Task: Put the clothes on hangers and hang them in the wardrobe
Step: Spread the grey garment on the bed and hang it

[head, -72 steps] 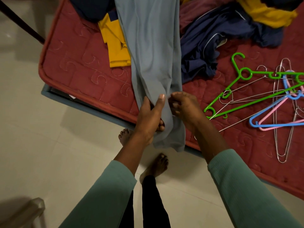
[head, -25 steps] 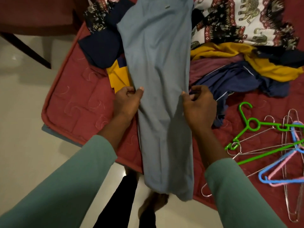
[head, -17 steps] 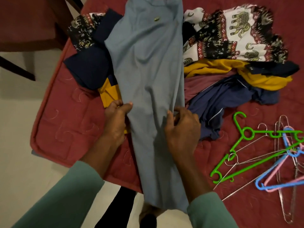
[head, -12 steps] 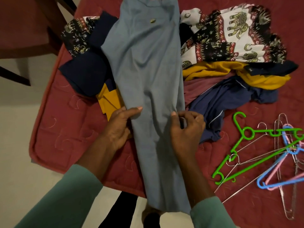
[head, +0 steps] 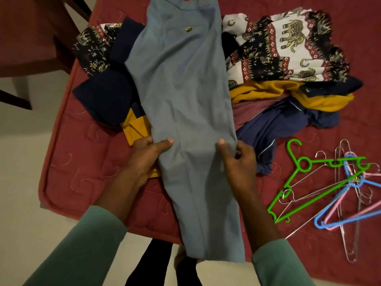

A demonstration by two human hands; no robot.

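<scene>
Early yet: the left hand and right hand pinch the edges of the grey trousers mid-frame. The hangers at lower right lie unused, and the other clothes at upper right are unhung.

Left sleeve: long, plain sage-green fabric that ended in a simple edge partway up the forearm.
Right sleeve: the same sage-green, with the same simple edge.
Left hand and right hand: bare, with short thumbnails.
Legs: narrow black trousers.
</scene>
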